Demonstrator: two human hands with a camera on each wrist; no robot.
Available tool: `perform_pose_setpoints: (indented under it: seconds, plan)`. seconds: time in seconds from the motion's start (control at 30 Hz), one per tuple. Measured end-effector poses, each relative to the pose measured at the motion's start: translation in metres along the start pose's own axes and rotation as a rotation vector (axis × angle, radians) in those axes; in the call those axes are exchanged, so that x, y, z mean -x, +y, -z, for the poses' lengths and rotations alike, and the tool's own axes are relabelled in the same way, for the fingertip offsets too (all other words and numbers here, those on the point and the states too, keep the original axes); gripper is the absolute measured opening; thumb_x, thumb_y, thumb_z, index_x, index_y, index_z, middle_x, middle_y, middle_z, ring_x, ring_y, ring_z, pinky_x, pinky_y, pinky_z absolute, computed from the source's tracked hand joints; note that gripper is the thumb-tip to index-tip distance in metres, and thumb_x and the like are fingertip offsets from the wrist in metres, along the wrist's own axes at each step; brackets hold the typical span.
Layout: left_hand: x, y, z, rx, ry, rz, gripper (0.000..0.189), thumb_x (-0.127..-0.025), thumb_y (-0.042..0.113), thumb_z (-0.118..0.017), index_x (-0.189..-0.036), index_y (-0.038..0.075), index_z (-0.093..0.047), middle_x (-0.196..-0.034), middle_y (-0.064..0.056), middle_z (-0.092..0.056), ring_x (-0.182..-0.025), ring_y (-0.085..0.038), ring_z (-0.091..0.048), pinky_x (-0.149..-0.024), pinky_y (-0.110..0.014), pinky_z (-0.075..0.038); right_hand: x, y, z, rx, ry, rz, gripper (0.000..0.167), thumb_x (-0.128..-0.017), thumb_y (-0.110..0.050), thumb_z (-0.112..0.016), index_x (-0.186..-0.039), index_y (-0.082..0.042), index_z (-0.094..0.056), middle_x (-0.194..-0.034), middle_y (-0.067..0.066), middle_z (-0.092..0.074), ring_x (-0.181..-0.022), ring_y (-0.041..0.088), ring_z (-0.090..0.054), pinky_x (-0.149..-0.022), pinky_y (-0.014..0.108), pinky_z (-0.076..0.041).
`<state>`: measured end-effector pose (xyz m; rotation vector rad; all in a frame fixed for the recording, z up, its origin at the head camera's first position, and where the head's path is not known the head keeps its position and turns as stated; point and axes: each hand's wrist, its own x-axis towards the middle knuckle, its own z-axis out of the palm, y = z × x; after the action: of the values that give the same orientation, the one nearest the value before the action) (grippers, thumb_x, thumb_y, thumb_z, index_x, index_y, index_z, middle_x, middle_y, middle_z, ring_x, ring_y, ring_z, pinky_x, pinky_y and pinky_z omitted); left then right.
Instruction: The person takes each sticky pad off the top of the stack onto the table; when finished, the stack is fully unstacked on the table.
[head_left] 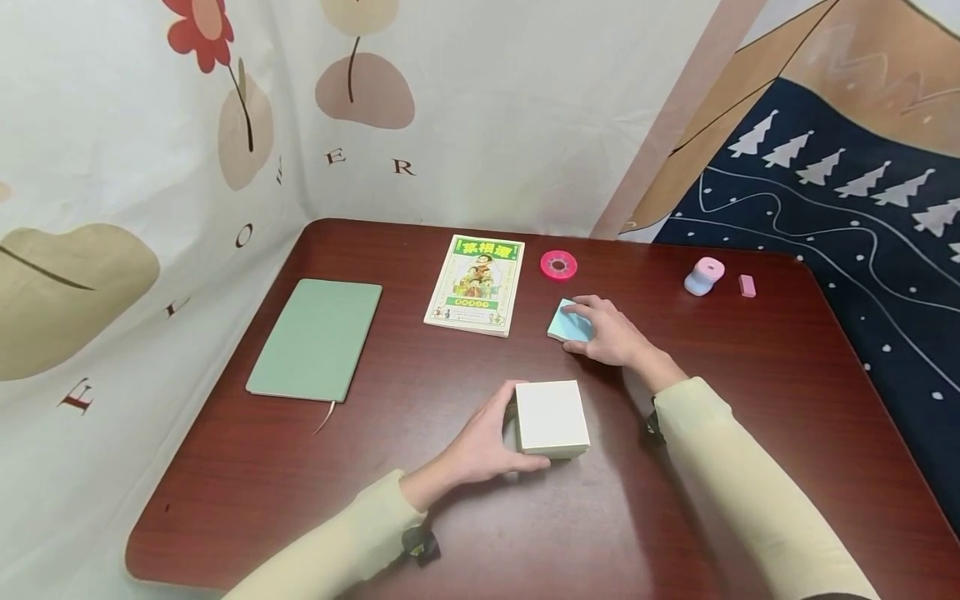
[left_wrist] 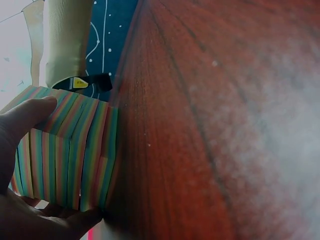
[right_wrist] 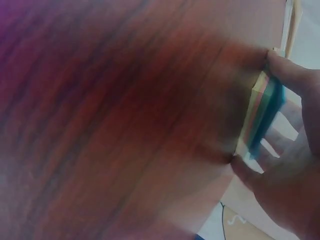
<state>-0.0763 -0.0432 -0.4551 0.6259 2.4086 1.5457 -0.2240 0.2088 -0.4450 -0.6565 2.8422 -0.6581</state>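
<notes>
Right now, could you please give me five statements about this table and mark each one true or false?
1. The left hand grips the white-topped paper stack. True.
2. A ribbon sticks out of the green notebook. True.
3. The right hand rests on the green notebook. False: it holds the blue-topped pad.
4. The illustrated booklet lies open. False: it is closed.
5. In the head view, the round pink item is left of the illustrated booklet. False: it is right of it.

The left hand (left_wrist: 15, 215) grips a stack of striped, multicoloured paper (left_wrist: 60, 155) — thumb (left_wrist: 32, 114) across one face. Reddish-brown counter (left_wrist: 215, 120) fills the right; a pale sleeve (left_wrist: 67, 42) and dark strap (left_wrist: 102, 81) show beyond.
</notes>
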Motion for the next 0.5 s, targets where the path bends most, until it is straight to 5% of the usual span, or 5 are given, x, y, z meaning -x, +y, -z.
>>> perform_pose_setpoints:
  seconds: [0.27,0.5]
  plan:
    - [-0.001,-0.001,0.000,0.003,-0.006,-0.001,0.087,-0.064,0.025,-0.093,-0.135,0.019,-0.041,-0.125,0.007,-0.055,-0.119,-0.012,-0.050,-0.103,-0.040,-0.040,0.009,-0.014,0.015,0.014,0.005,0.023,0.074,-0.083,-0.041,-0.075,-0.146,-0.013,-0.047,-0.152,0.017,-0.032,-0.130,0.035,-0.033,-0.098,0.057,-0.039]
    - [0.000,-0.001,0.000,0.009,-0.005,0.004,0.087,-0.065,0.025,-0.093,-0.135,0.020,-0.041,-0.126,0.008,-0.054,-0.119,-0.010,-0.049,-0.103,-0.039,-0.039,0.041,-0.059,0.041,-0.130,-0.011,0.205,0.063,-0.088,-0.043,-0.071,-0.142,-0.018,-0.052,-0.147,0.008,-0.042,-0.132,0.026,-0.038,-0.099,0.050,-0.043]
